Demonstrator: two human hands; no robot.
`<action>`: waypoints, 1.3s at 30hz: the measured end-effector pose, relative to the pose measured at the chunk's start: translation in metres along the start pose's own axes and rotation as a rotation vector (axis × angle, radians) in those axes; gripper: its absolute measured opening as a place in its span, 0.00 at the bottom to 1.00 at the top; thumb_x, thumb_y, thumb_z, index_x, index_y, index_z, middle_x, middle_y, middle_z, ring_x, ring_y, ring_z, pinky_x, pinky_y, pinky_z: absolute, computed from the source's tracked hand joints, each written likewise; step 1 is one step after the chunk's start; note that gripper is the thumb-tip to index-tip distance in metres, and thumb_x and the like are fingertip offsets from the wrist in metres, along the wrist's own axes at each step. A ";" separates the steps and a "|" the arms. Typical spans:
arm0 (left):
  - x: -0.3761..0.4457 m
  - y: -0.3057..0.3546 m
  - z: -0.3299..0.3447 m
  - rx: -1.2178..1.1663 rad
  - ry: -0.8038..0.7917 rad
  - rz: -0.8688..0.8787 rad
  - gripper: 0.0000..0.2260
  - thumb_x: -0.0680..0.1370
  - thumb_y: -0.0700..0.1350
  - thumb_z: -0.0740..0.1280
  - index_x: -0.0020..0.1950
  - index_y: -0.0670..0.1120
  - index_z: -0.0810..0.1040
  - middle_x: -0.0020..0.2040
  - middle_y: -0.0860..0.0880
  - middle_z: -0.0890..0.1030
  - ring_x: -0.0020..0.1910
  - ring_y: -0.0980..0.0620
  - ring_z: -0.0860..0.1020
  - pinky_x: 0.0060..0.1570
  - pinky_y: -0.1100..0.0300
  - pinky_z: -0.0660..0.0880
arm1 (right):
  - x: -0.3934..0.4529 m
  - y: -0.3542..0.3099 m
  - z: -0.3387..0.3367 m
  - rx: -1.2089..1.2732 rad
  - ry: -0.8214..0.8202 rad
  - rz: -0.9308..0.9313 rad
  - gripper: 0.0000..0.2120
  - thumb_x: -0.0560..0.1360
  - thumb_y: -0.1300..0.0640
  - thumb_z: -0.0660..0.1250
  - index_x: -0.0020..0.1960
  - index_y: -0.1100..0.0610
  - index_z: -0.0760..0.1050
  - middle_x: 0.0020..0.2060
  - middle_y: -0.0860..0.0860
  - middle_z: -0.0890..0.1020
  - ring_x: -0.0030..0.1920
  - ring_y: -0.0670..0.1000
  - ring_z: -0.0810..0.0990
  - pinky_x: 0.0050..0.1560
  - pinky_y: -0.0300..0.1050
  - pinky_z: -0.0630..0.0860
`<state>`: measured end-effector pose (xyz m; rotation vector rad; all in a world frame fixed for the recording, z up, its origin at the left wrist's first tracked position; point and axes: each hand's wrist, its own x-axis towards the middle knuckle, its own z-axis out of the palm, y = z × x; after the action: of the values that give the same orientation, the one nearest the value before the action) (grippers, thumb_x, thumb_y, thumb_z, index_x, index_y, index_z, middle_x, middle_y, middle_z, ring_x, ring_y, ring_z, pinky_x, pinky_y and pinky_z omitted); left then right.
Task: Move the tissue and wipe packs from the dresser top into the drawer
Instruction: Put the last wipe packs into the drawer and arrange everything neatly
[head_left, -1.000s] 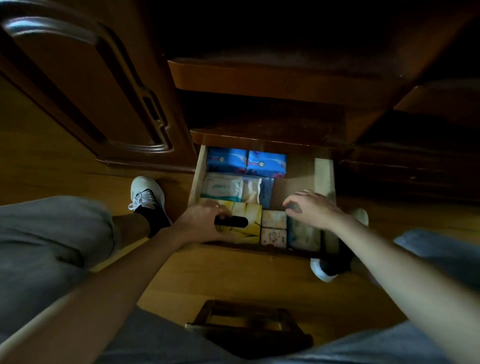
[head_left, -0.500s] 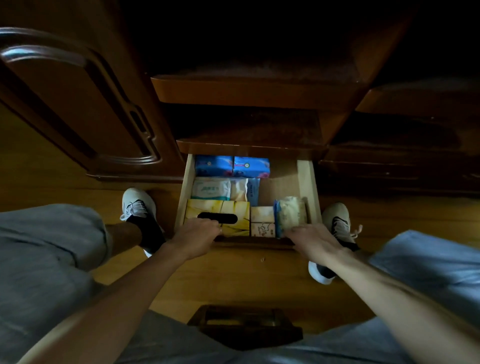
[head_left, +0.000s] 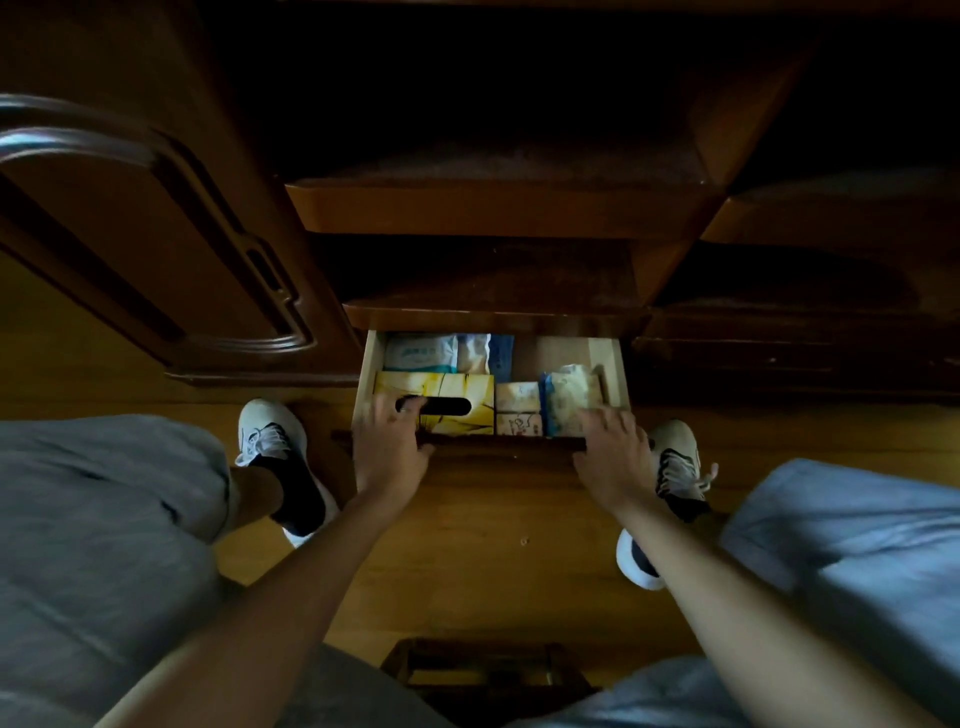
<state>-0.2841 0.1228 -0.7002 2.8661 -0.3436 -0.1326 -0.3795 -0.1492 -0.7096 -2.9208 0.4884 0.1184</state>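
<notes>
Wooden drawer (head_left: 608, 364) packed and part open, both my hands on its front edge.

My left hand (head_left: 390, 451) has a spread grip draped over the front, fingertips touching the yellow tissue box (head_left: 434, 387); my right hand (head_left: 613, 451) lies flat just below the wipe pack (head_left: 569, 396). I'd judge closing comes next: push evenly from both sides, keep fingers off the packs, and press down that upright pack beyond my right grip so it doesn't catch.

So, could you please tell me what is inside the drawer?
The drawer holds a yellow tissue box, small packs and wipe packs. The back is hidden under the dresser.
</notes>
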 end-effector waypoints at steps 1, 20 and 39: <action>-0.007 0.002 0.000 -0.101 0.100 -0.156 0.35 0.72 0.51 0.77 0.76 0.47 0.69 0.74 0.42 0.68 0.74 0.41 0.65 0.69 0.45 0.69 | -0.006 -0.006 0.000 0.128 0.082 0.124 0.33 0.73 0.57 0.73 0.75 0.52 0.65 0.74 0.56 0.69 0.75 0.59 0.64 0.71 0.57 0.67; -0.008 0.000 0.005 -1.886 -0.078 -1.139 0.19 0.80 0.44 0.68 0.70 0.44 0.72 0.62 0.41 0.78 0.61 0.36 0.79 0.62 0.43 0.77 | 0.005 -0.056 0.012 1.749 -0.021 1.145 0.29 0.85 0.63 0.58 0.83 0.52 0.54 0.77 0.62 0.67 0.73 0.64 0.71 0.70 0.60 0.73; 0.139 0.008 0.015 -1.693 -0.211 -0.833 0.40 0.81 0.33 0.63 0.83 0.59 0.46 0.72 0.46 0.74 0.58 0.49 0.83 0.57 0.48 0.81 | 0.152 -0.041 0.018 1.610 -0.007 0.921 0.46 0.80 0.75 0.60 0.83 0.39 0.46 0.65 0.53 0.76 0.57 0.49 0.83 0.61 0.52 0.82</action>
<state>-0.1530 0.0779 -0.7212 1.1321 0.6622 -0.5353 -0.2236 -0.1551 -0.7367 -1.0205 1.1406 -0.1146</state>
